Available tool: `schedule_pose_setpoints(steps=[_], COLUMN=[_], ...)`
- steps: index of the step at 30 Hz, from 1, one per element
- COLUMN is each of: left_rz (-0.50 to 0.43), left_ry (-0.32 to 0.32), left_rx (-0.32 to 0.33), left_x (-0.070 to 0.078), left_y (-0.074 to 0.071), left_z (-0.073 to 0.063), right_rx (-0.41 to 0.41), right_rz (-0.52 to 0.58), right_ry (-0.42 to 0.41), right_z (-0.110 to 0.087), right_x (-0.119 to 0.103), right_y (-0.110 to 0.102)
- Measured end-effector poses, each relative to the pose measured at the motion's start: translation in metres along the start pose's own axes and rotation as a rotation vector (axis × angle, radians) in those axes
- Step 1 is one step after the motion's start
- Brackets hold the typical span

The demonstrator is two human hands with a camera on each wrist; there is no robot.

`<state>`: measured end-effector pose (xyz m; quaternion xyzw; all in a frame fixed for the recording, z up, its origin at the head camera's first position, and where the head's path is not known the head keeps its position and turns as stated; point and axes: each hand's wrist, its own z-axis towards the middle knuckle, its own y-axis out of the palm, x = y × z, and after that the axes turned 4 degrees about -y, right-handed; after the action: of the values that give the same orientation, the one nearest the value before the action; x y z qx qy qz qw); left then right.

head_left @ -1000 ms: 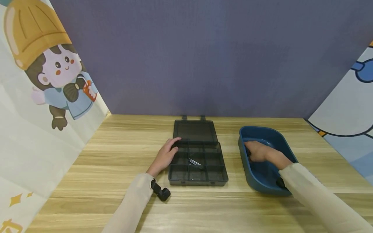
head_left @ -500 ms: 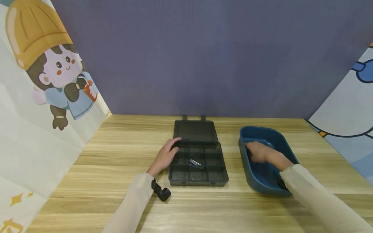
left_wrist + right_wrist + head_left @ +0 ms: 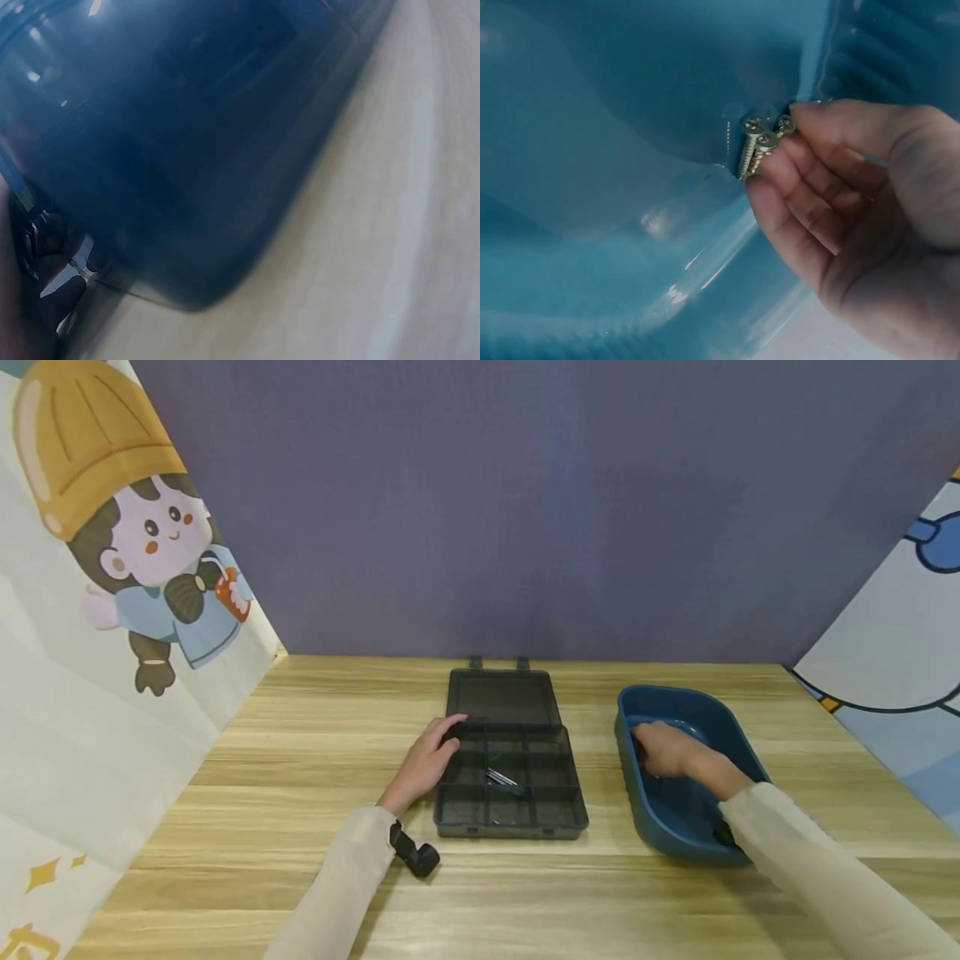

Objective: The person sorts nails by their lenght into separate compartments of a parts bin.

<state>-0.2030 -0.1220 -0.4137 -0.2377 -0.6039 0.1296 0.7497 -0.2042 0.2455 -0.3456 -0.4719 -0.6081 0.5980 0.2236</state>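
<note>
My right hand (image 3: 666, 750) reaches into the blue bin (image 3: 652, 822) by its left wall. In the right wrist view, thumb and fingers pinch at a small bunch of brass-coloured cross-head screws (image 3: 748, 150) down in the bin's corner. My left hand (image 3: 422, 766) rests with relaxed fingers along the left rim of a dark see-through compartment box (image 3: 510, 832). That box lies with its lid (image 3: 501, 695) folded back. Thin silvery metal pieces (image 3: 501, 777) lie in its middle compartment. The left wrist view mostly shows the box's dark side wall (image 3: 195, 150), with part of the hand at the lower left.
A small dark item (image 3: 722, 832) lies at the near end of the bin, partly behind the right sleeve. The wooden table (image 3: 540, 893) runs back to a grey-purple panel (image 3: 525, 510). Printed cartoon sheets stand at both sides. A black wrist camera (image 3: 416, 857) juts from the left wrist.
My right hand has shifted very slightly inside the bin. The left hand and the compartment box stay where they were.
</note>
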Motion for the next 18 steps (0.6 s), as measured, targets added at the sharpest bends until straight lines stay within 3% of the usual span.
schedule_pose_setpoints(steps=[8, 18], left_rz=[-0.005, -0.004], left_ry=[-0.001, -0.002], left_rx=[0.004, 0.002], left_x=[-0.0004, -0.0002], left_y=[0.0005, 0.0006], left_z=[-0.0002, 0.0002], right_rx=[0.034, 0.019], right_rz=[-0.024, -0.042], right_ry=[0.017, 0.029], right_z=[-0.0005, -0.0026], right_x=[0.0036, 0.0044], right_y=[0.0014, -0.0021])
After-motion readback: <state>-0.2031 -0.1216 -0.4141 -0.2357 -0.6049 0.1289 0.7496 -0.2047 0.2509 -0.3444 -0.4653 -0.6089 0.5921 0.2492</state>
